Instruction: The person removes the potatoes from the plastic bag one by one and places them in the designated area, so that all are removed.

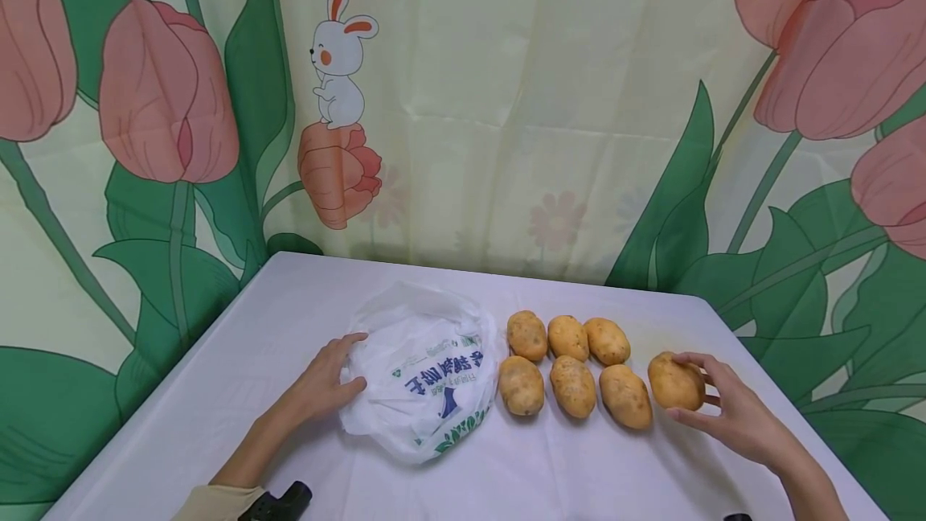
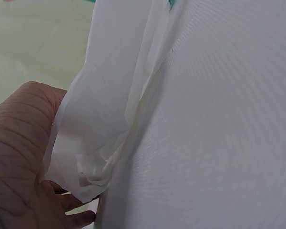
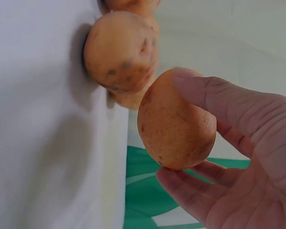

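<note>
In the head view my right hand (image 1: 734,416) grips a potato (image 1: 676,381) between thumb and fingers. The right wrist view shows that potato (image 3: 176,121) held off the white surface, with the thumb on one side and fingertips on the other. Several more potatoes (image 1: 574,387) lie in two rows just left of it. My left hand (image 1: 325,376) rests against the left edge of a white plastic bag (image 1: 427,376) printed in blue and green, its thumb and fingers spread. Up close, the bag (image 2: 95,105) hides part of the left hand (image 2: 19,157).
A white cloth covers the table (image 1: 318,296). Behind it hangs a curtain (image 1: 477,103) printed with tulips and a rabbit. The bag's right edge lies close to the nearest potatoes.
</note>
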`<state>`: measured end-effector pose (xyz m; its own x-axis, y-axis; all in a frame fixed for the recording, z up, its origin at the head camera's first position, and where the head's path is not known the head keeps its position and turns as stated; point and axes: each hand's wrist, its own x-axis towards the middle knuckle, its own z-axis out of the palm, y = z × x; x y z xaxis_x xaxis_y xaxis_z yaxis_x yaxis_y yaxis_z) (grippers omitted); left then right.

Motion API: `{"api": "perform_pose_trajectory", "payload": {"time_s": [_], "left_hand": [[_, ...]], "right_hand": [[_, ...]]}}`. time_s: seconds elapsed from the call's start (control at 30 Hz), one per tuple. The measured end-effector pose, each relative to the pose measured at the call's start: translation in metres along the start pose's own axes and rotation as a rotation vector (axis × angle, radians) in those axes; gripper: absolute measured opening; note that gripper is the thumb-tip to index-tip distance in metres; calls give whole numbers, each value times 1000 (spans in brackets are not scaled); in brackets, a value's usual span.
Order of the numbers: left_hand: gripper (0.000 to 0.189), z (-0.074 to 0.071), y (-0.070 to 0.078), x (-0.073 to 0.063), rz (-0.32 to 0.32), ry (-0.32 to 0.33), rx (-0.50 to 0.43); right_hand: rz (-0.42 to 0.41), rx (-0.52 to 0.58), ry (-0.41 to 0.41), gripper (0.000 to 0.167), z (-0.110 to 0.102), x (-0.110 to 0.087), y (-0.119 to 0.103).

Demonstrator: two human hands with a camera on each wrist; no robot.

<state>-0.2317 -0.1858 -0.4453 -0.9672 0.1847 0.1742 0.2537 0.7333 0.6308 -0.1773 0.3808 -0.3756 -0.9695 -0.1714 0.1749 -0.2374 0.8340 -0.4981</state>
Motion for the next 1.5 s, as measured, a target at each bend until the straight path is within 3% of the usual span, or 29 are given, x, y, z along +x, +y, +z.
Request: {"api": "perform_pose_trajectory", "payload": {"time_s": [0.63,1.5], "left_hand": [[69,0,0,-1,-9,-7,0],[69,0,2,-1,-15,-10,2]], "right_hand": [[64,43,-92,76,9,6,24],[82,47,-100,81,14,7,30]]}}
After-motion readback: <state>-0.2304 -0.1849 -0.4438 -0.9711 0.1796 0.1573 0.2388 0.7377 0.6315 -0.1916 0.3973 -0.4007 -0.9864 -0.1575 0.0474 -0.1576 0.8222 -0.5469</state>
